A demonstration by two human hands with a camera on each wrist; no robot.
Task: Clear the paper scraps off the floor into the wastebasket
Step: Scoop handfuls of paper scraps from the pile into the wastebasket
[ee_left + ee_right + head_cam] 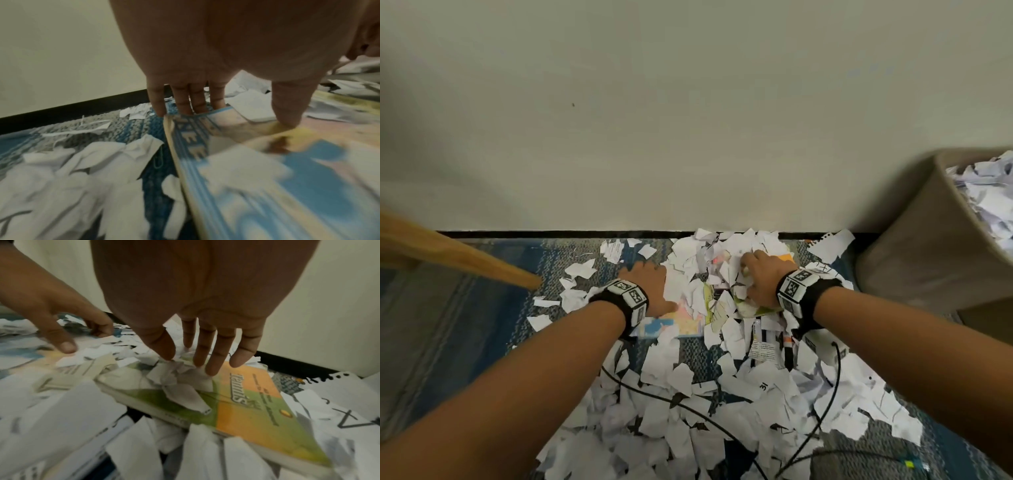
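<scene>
White paper scraps [688, 411] cover the blue-grey carpet from the wall to the near edge. A tan wastebasket [914, 260] at the right holds more scraps. My left hand [643, 277] lies flat on a blue, yellow and pink book [674, 325]. In the left wrist view its fingers [185, 104] reach the book's [287, 178] far edge and the thumb presses the cover. My right hand [756, 270] is spread with straight fingers [216, 356] over crumpled scraps [180, 381] on a green and orange book [246, 410].
A wooden furniture leg [458, 253] slants in from the left. Black cables [828, 394] run over the scraps near me. A torn spiral-notebook sheet [832, 245] lies by the black baseboard [551, 234]. A paperclip [158, 160] sits on the carpet beside the left book.
</scene>
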